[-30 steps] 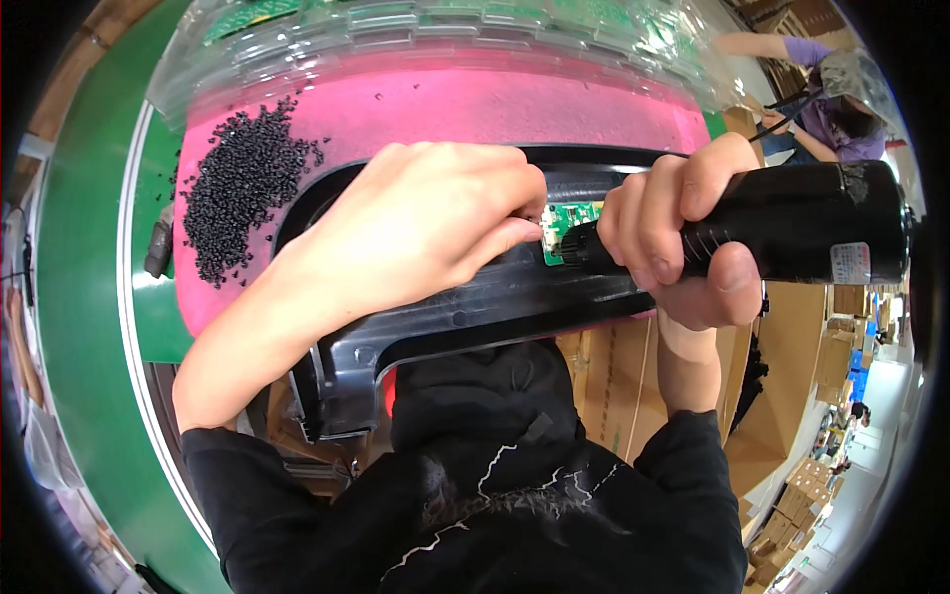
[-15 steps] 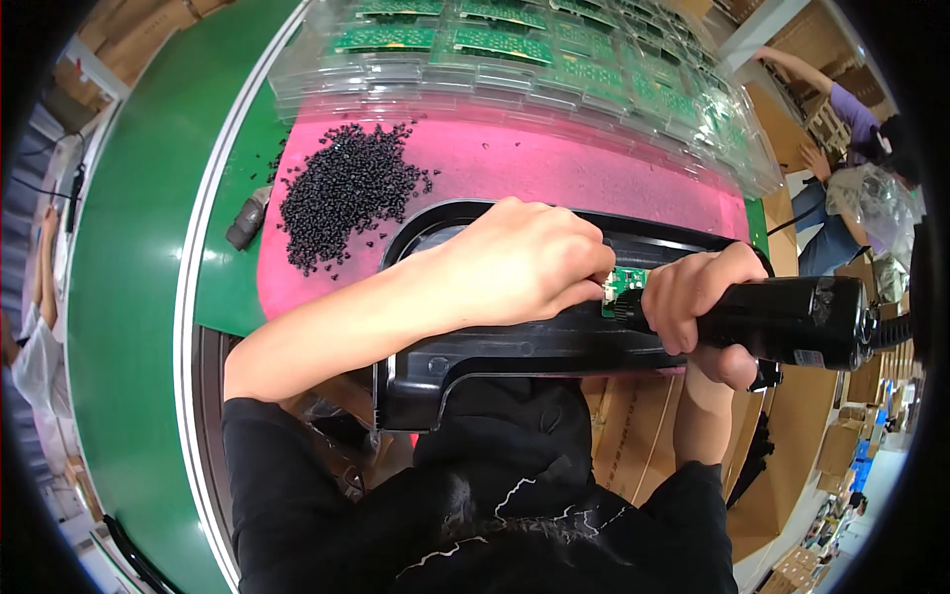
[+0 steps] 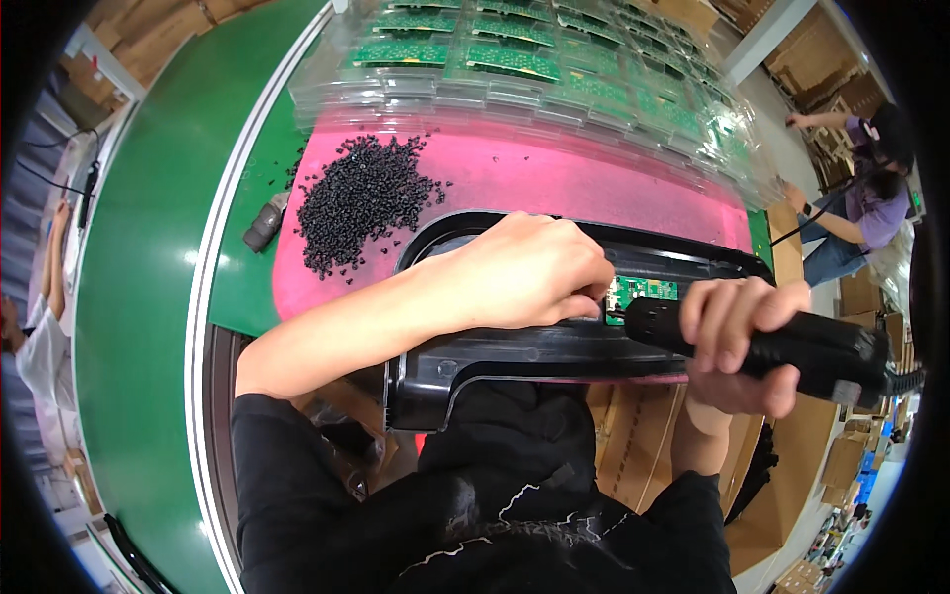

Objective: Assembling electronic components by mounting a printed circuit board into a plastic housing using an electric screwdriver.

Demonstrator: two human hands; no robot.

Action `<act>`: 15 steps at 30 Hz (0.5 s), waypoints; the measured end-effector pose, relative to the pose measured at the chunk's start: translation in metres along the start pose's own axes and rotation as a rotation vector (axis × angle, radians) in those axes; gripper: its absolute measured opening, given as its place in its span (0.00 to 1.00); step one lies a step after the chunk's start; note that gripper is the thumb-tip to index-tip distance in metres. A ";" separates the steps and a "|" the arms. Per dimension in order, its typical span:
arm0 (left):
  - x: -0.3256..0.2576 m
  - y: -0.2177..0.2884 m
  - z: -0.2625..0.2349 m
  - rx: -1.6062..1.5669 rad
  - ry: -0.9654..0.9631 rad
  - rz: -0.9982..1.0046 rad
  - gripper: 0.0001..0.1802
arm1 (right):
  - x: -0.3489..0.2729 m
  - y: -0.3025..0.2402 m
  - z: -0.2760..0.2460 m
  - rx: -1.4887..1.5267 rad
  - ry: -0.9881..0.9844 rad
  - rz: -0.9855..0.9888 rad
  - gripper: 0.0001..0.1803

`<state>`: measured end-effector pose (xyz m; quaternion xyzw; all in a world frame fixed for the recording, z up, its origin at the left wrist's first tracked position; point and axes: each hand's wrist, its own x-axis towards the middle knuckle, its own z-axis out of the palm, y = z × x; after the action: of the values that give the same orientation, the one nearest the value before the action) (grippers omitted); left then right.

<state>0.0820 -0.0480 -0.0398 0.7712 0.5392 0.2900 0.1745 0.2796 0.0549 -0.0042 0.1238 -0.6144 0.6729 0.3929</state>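
Our right hand (image 3: 737,332) wraps tight around the black electric screwdriver (image 3: 792,346); our left hand (image 3: 524,272) pinches down at the small green circuit board (image 3: 641,292). We judge the board light, stiff and fragile, best held by its edges, while the black plastic housing (image 3: 515,351) looks rigid.

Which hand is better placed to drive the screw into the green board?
Right. The right hand already grips the black driver, its tip at the green board. The left hand holds no tool; its fingertips rest by the board in the black housing.

Brown cardboard boxes (image 3: 633,445) stand below the bench, lower right.
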 end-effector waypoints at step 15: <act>0.011 0.003 -0.005 -0.362 0.062 0.040 0.08 | 0.004 -0.013 0.008 0.105 0.119 -0.134 0.22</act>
<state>0.0843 -0.0392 -0.0316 0.7284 0.4679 0.4092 0.2882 0.2836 0.0484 0.0098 0.1450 -0.5444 0.6824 0.4658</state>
